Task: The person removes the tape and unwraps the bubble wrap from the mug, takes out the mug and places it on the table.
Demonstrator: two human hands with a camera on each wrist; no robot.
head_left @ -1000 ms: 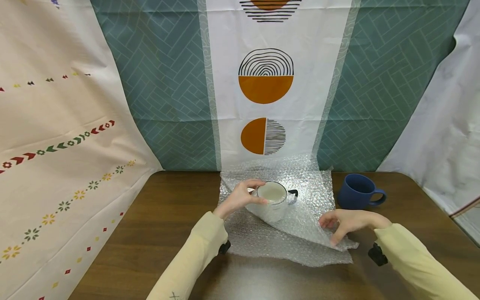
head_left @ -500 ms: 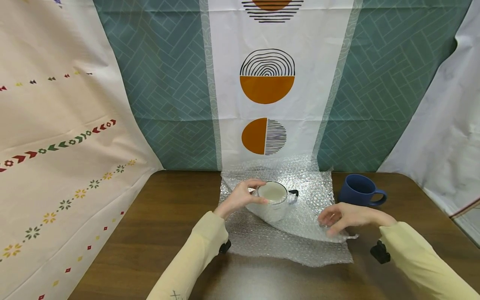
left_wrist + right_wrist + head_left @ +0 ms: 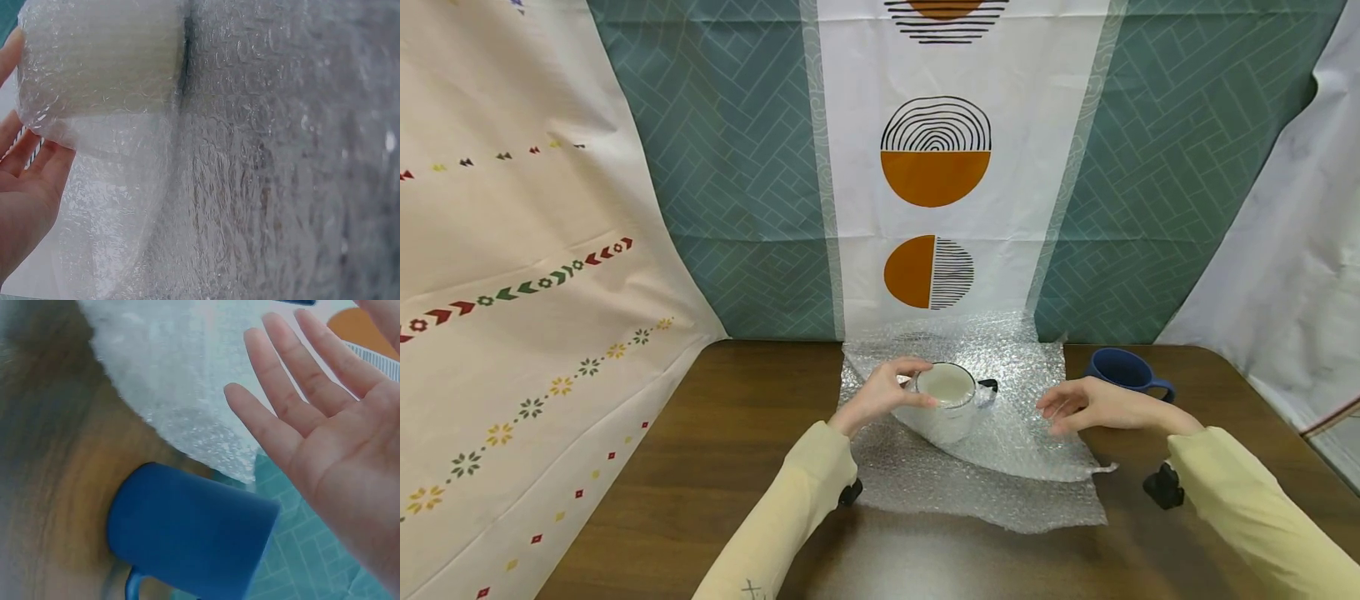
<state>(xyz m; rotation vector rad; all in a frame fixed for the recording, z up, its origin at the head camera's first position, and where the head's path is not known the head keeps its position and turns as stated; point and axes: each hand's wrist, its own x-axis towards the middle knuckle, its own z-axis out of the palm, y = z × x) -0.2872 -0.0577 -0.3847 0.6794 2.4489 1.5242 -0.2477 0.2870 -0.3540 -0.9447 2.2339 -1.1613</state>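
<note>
A white mug (image 3: 946, 387) with a dark rim and dark handle stands upright on a sheet of bubble wrap (image 3: 977, 500). One flap of the sheet is folded over the mug's front. My left hand (image 3: 886, 392) grips the mug at its left side, through the wrap, thumb in front and fingers behind. To the right, my right hand (image 3: 1093, 405) is raised above the sheet, holding nothing; its fingers look spread and nearly straight in the right wrist view. Just behind that hand is a blue mug (image 3: 190, 528), partly hidden by it in the head view.
The wooden table (image 3: 730, 433) extends to both sides of the sheet. A patterned curtain (image 3: 752, 183) hangs along the back edge, and the wrap's far end leans up against it. Pale cloth (image 3: 535, 375) borders the left side.
My right hand has let go of the flap's right corner and moved up and back towards the blue mug. The flap's corner has shifted slightly back. My left hand and the white mug stay put.
</note>
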